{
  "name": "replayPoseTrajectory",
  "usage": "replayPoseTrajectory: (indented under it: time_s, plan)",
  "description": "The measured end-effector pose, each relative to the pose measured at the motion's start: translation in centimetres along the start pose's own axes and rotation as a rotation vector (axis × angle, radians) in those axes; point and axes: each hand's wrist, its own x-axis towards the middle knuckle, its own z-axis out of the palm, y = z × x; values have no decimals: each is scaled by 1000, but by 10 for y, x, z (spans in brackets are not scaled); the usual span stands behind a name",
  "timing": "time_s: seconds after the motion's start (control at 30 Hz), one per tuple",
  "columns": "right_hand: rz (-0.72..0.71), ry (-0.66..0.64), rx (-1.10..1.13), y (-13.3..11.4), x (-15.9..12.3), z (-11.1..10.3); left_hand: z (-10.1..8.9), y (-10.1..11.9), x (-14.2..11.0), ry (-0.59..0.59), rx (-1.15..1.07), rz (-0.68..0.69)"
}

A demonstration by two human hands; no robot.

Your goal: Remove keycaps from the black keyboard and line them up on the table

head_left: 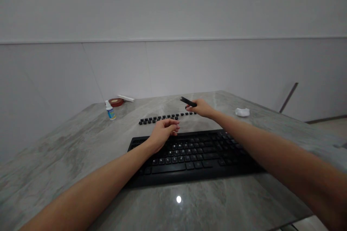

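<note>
A black keyboard (173, 168) lies across the table in front of me, with several bare key positions showing in its upper part. Over its back edge hovers my left hand (164, 130), fingers loosely bent and slightly apart, with nothing visible in them. My right hand (202, 108) is closed around a slim black pen-like tool (188, 101), which points left; its exact kind is unclear. A small dark piece, perhaps a keycap, shows by the right fingertips. Behind the keyboard, loose black keycaps (159, 117) stand in rows, partly hidden by both hands.
To the left stands a small white spray bottle (110, 111) with a blue label. Behind it are a reddish-brown round object (116, 102) and a white bar (126, 98). A crumpled white cloth or tissue (242, 112) lies on the grey marbled table (67, 166) at right.
</note>
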Motion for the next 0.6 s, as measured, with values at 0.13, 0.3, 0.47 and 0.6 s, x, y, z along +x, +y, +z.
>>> replayPoseTrajectory:
  time_s: [0.13, 0.3, 0.47, 0.6]
  plan:
    - [-8, 15, -52, 18, 11, 23, -7, 1, 2, 267, 137, 67]
    - [-64, -43, -152, 28, 7, 41, -13, -1, 5, 351, 170, 110]
    - [-87, -88, -213, 33, 7, 40, -12, -2, 6, 344, 174, 130]
    - [-84, -95, -231, 36, 8, 42, -12, -1, 5, 332, 169, 130]
